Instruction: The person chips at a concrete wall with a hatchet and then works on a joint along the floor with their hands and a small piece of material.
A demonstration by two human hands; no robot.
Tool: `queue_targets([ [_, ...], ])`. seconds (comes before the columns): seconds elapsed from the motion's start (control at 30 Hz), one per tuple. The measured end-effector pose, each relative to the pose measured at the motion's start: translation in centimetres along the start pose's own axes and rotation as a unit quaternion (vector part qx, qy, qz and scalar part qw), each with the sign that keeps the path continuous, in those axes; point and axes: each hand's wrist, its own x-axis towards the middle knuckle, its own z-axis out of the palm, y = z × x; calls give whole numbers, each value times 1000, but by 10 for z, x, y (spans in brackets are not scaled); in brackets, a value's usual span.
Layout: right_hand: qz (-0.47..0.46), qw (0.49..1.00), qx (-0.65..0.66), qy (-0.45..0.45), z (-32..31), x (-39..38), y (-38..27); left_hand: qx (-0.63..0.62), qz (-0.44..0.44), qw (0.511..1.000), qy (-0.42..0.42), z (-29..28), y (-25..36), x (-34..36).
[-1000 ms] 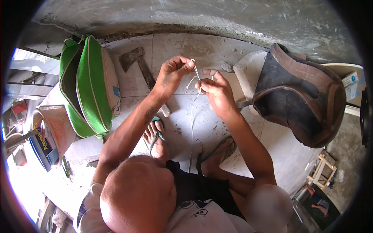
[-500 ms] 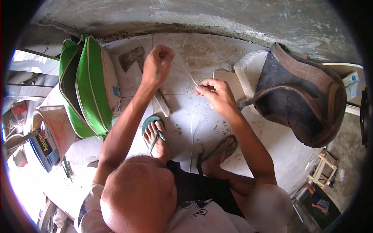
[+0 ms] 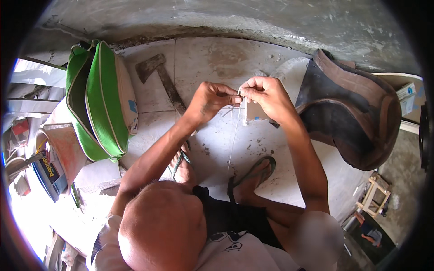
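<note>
Above the tiled floor, my left hand (image 3: 212,100) and my right hand (image 3: 266,95) meet with their fingertips pinched together. A thin white string (image 3: 234,140) runs through both pinches, and its loose end dangles down between my feet. Short doubled lengths of it hang just under my right fingers. Behind my left wrist lies a hatchet (image 3: 163,77) with a dark, worn head, its handle end partly covered by my forearm. Past my right hand, a flat pale tile piece (image 3: 256,112) is partly hidden.
A green and white bag (image 3: 107,104) gapes at the left, beside a stained bucket (image 3: 63,147) holding boxes and tools. At the right sits a black and brown bag (image 3: 350,108). A rough concrete wall (image 3: 217,20) closes off the far side. A small wooden frame (image 3: 375,194) stands lower right.
My left hand has come down and to the right to meet my right hand, which moved slightly up and right. The stretched string now hangs slack in short folds.
</note>
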Motion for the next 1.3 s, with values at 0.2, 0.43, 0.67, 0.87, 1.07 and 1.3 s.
queue_targets([
  [0.2, 28, 992, 110, 55, 9, -3, -5, -96, -12, 995, 22, 19, -13, -8],
  [0.43, -10, 989, 100, 109, 18, -2, 3, -35, -16, 999, 29, 11, -9, -12],
  [0.67, 72, 977, 191, 69, 31, -19, 27, 196, -10, 978, 78, 7, 12, -14],
  [0.87, 30, 970, 218, 101, 42, -15, 22, 412, 158, 892, 99, 4, 10, -17],
  [1.07, 63, 951, 293, 74, 40, -14, 27, 408, 114, 904, 53, 5, 14, -18],
  [1.3, 37, 980, 174, 91, 47, -14, 33, 444, 197, 870, 84, 3, 4, -19],
])
